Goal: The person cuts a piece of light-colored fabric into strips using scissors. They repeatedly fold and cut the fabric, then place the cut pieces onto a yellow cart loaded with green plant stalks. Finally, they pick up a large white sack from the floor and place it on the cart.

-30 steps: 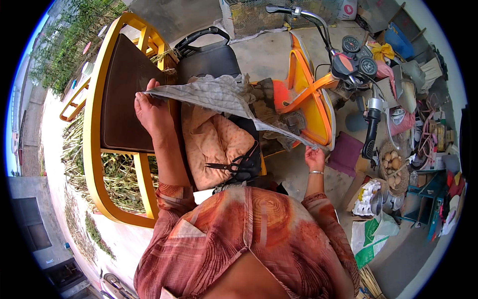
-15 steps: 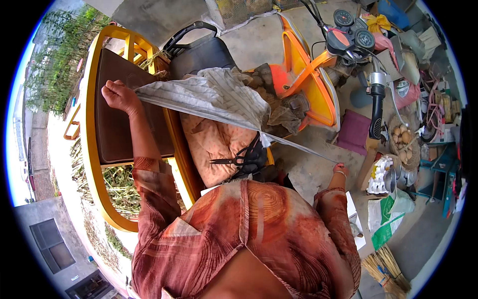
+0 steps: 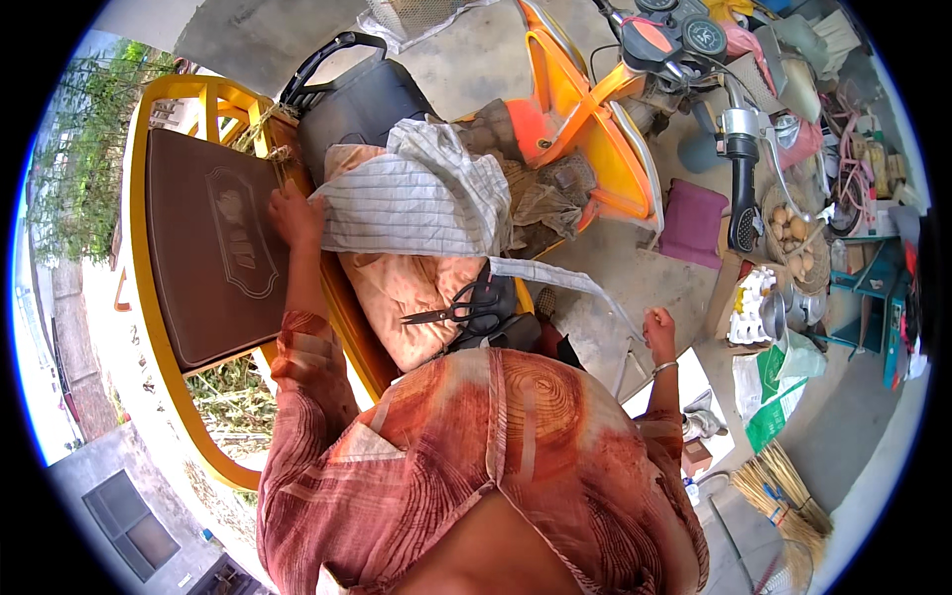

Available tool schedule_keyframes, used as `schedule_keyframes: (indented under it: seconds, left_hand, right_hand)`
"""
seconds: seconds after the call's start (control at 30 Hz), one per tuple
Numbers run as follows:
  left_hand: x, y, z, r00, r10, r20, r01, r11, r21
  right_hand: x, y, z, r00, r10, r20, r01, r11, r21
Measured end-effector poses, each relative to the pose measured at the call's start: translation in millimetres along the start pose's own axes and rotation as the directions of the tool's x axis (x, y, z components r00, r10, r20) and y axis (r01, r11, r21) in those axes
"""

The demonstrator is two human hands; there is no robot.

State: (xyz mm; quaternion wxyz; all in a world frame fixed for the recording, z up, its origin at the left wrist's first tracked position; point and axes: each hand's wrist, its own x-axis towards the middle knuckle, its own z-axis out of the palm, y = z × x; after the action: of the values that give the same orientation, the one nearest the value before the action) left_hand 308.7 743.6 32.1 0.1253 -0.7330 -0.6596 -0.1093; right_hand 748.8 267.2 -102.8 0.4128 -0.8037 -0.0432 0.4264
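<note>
L hand (image 3: 293, 213) has pulled the striped cloth (image 3: 416, 198) in, now bunched by the chair (image 3: 213, 248); grip closed on its edge. R hand (image 3: 657, 327) fisted on a torn strip (image 3: 565, 283), drawn farther out. Scissors (image 3: 461, 312) lie on lap.

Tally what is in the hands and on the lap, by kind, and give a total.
Striped grey cloth, held by the left hand: 1
Torn cloth strip, pulled by the right hand: 1
Black-handled scissors on the lap: 1
Peach patterned cloth under the scissors: 1
Total: 4
</note>
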Motion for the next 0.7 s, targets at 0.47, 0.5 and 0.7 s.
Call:
schedule_keyframes:
  seconds: [0.47, 0.5, 0.7]
  left_hand:
    - [-164.4, 153.3, 96.5, 0.055, 0.147, 0.988, 0.996, 0.063, -0.065]
    - [-155.9, 161.0, 98.9, 0.065, 0.122, 0.99, 0.993, 0.09, -0.077]
    - [-126.1, 205.5, 123.1, -0.032, 0.333, 0.942, 0.947, -0.291, 0.135]
  right_hand:
    - [-159.5, -175.9, 33.3, 0.678, -0.556, 0.481, 0.717, 0.646, -0.262]
    - [-171.9, -195.0, 41.8, 0.655, -0.643, 0.398, 0.746, 0.636, -0.199]
    - [-185.2, -266.8, 123.0, 0.211, -0.87, 0.447, 0.506, 0.488, 0.711]
